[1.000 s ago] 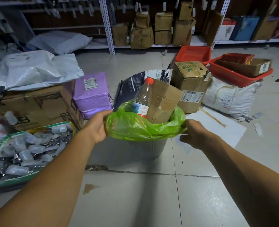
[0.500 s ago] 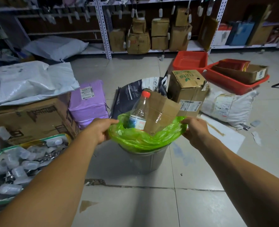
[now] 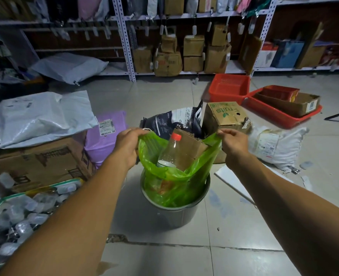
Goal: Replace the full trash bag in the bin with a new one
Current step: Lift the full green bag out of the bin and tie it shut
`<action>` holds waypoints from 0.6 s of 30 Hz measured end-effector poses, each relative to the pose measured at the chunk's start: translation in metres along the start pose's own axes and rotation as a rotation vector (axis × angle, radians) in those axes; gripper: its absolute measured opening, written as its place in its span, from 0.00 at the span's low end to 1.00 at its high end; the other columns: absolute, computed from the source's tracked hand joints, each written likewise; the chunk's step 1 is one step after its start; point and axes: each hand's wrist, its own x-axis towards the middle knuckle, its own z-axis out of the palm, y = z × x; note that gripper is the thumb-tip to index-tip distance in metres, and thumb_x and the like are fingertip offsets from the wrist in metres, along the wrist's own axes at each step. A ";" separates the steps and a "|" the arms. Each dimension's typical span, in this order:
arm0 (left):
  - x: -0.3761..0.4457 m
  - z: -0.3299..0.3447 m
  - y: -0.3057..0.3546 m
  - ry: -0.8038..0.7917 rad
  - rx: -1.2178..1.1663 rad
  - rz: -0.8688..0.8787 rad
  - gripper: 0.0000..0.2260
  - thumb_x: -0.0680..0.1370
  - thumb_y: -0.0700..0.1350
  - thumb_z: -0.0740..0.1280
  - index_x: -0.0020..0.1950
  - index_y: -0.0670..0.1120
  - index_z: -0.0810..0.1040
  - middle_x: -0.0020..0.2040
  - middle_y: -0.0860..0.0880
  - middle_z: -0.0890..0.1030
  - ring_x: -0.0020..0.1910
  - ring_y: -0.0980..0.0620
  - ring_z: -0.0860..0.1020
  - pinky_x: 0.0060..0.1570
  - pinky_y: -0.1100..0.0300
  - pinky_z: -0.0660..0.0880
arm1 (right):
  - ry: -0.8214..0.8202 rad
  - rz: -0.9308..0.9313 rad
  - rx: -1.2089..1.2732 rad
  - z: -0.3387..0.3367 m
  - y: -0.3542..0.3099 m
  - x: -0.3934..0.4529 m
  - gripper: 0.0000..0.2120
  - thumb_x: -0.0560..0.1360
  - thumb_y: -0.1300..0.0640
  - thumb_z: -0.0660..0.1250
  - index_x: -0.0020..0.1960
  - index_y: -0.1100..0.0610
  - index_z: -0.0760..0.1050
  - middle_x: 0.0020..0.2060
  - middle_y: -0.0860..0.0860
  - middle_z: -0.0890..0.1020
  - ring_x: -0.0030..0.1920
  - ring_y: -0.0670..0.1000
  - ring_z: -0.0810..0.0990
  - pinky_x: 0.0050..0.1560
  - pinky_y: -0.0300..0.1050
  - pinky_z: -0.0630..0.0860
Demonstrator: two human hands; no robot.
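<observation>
You see a thin, glossy, translucent green plastic bag (image 3: 176,182); a matt grey bin (image 3: 176,213), smooth-walled; a clear plastic bottle (image 3: 167,154) with a red cap; rough brown cardboard (image 3: 190,151); a smooth, faintly shiny tiled floor (image 3: 184,259).

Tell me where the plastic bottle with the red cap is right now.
In the head view the bottle stands centre frame inside the green trash bag, leaning against a cardboard piece on its right, above the grey bin and between the two hands.

Green bag (image 3: 176,188), seemingly grey bin (image 3: 176,214)
</observation>
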 end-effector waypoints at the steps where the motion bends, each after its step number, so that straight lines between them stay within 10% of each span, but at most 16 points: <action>1: -0.002 0.003 0.003 -0.010 -0.004 0.009 0.06 0.73 0.34 0.69 0.41 0.44 0.77 0.35 0.44 0.80 0.29 0.50 0.79 0.26 0.63 0.76 | -0.022 -0.059 -0.019 0.001 -0.006 -0.003 0.04 0.76 0.61 0.68 0.49 0.58 0.81 0.40 0.50 0.80 0.41 0.48 0.75 0.40 0.37 0.71; 6: -0.001 0.000 0.003 0.060 0.657 0.091 0.07 0.70 0.39 0.70 0.46 0.38 0.81 0.41 0.39 0.83 0.39 0.42 0.82 0.44 0.52 0.81 | -0.153 -0.397 -0.276 0.000 -0.037 -0.022 0.06 0.76 0.61 0.67 0.51 0.57 0.82 0.42 0.47 0.81 0.43 0.44 0.78 0.42 0.36 0.73; 10: -0.027 -0.006 0.017 0.031 1.111 0.127 0.09 0.71 0.38 0.66 0.48 0.36 0.80 0.45 0.36 0.82 0.45 0.38 0.82 0.38 0.53 0.77 | -0.172 -0.489 -0.422 -0.007 -0.053 -0.035 0.09 0.74 0.64 0.66 0.52 0.59 0.82 0.49 0.53 0.84 0.46 0.49 0.81 0.43 0.39 0.75; 18: -0.037 0.013 0.050 0.043 0.136 -0.002 0.05 0.76 0.40 0.66 0.40 0.46 0.77 0.36 0.47 0.76 0.36 0.50 0.74 0.38 0.58 0.71 | -0.147 -0.337 -0.801 -0.022 -0.060 -0.043 0.12 0.70 0.68 0.63 0.48 0.60 0.83 0.44 0.58 0.81 0.45 0.58 0.79 0.43 0.50 0.80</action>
